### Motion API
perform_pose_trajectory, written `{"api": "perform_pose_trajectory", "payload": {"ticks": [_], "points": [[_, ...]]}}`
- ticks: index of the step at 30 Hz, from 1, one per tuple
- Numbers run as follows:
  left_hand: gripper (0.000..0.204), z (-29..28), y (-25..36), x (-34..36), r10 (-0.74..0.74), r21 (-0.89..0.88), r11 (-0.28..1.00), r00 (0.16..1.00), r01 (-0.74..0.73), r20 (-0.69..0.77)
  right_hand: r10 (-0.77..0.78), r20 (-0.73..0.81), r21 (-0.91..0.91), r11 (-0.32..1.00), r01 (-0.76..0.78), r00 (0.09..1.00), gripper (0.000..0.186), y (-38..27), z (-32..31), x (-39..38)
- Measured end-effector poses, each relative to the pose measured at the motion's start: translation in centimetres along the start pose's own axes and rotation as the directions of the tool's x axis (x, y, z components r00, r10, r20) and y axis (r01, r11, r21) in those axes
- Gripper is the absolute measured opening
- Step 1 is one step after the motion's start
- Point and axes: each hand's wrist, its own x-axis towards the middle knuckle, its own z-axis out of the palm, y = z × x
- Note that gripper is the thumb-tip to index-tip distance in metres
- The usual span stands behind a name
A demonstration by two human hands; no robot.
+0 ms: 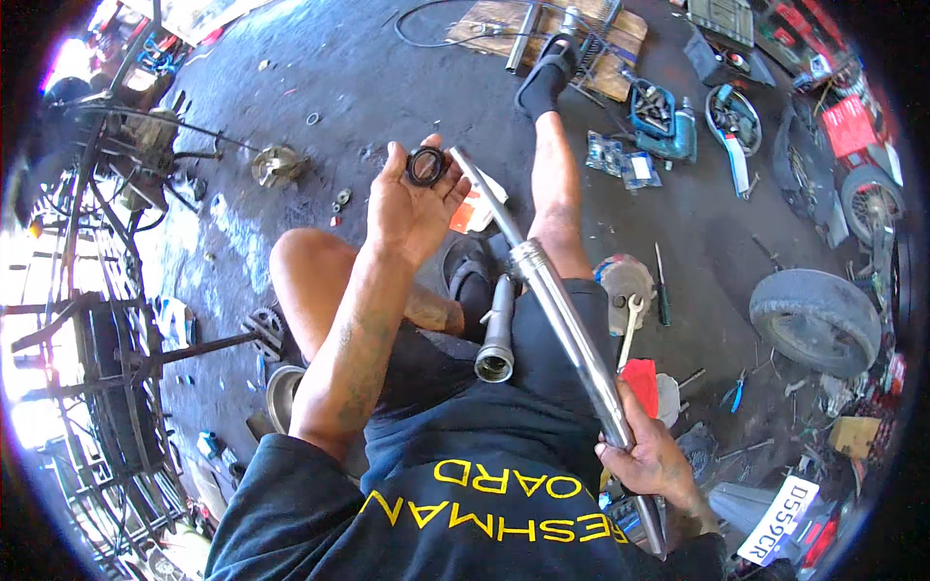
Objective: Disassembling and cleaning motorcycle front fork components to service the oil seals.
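Observation:
My left hand (412, 203), palm up with fingers loosely curled, holds a black ring seal (426, 167) near the upper end of a long chrome tube (567, 320). My right hand (644, 450) is closed around the tube's lower part; the tube slants up-left across my lap, with a threaded-looking collar (530, 259) partway along and a thinner upper section. A shorter grey metal tube (495, 349) with an open end rests between my legs. Red-and-white material (469, 215) lies behind the tube tip, partly hidden.
A wooden board (620, 44) with metal parts, a blue drill (668, 140), wrench (632, 324), screwdriver (661, 290), tire (814, 320) and red cloth (639, 382) surround me on the dark floor. A metal frame (97, 339) stands left, near a metal hub (279, 167).

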Motion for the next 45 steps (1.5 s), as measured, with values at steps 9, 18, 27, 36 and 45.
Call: {"api": "perform_pose_trajectory", "payload": {"ticks": [9,18,27,36,45], "points": [[0.039,-2.9,1.9,-0.9,0.004,-0.05,0.999,0.989,0.004,0.151,-0.083,0.148,-0.062,0.994,0.093,0.986,0.08,-2.1,1.6,2.2],[0.038,-2.8,-0.1,-2.2,-0.021,0.063,0.998,0.992,0.013,0.125,-0.147,0.16,0.001,0.989,0.149,0.976,0.078,-3.3,2.3,3.3],[0.042,-0.2,-1.3,-4.7,-0.053,0.08,0.996,0.994,0.045,0.091,-0.225,0.17,0.093,0.973,0.211,0.959,0.077,-4.6,2.1,3.8],[0.045,1.2,-0.9,-5.9,-0.002,0.084,0.996,0.999,-0.001,0.04,-0.395,0.066,-0.012,0.918,0.396,0.916,0.081,-4.5,2.7,4.6],[0.034,0.2,0.0,-5.4,0.002,0.112,0.994,0.994,-0.014,0.109,-0.337,0.184,0.079,0.941,0.328,0.923,0.075,-5.1,2.6,5.1]]}}
